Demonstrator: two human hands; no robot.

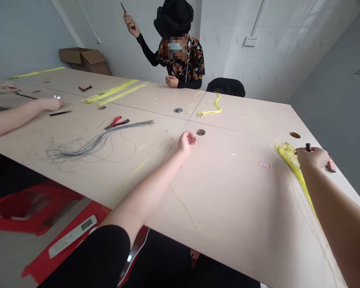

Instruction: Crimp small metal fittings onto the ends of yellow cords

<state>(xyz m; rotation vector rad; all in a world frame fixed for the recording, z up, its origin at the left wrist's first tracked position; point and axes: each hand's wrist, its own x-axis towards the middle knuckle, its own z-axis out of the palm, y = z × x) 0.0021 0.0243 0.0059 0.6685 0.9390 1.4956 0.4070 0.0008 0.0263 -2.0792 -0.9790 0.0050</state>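
My left hand (187, 143) is over the middle of the table, beside a round cable hole (201, 132). Its fingers are curled in, and whatever they may hold is hidden. A thin yellow strand (183, 202) lies below that forearm. On the right, my right hand (312, 157) is closed around a black-ended tool (308, 147), most of which is covered by the fingers. Just beside this hand lies a bundle of yellow wires (292, 160), its looped ends fanned out and its length running under my forearm. Red-handled pliers (331, 165) show partly behind the hand.
Grey wires (93, 144) and red-black pliers (117, 122) lie to the left. Yellow wire bundles (114, 91) lie farther back. A person (180, 56) sits opposite, raising a thin tool; another person's arm (21, 116) reaches in from the left. A red stool (63, 240) stands below.
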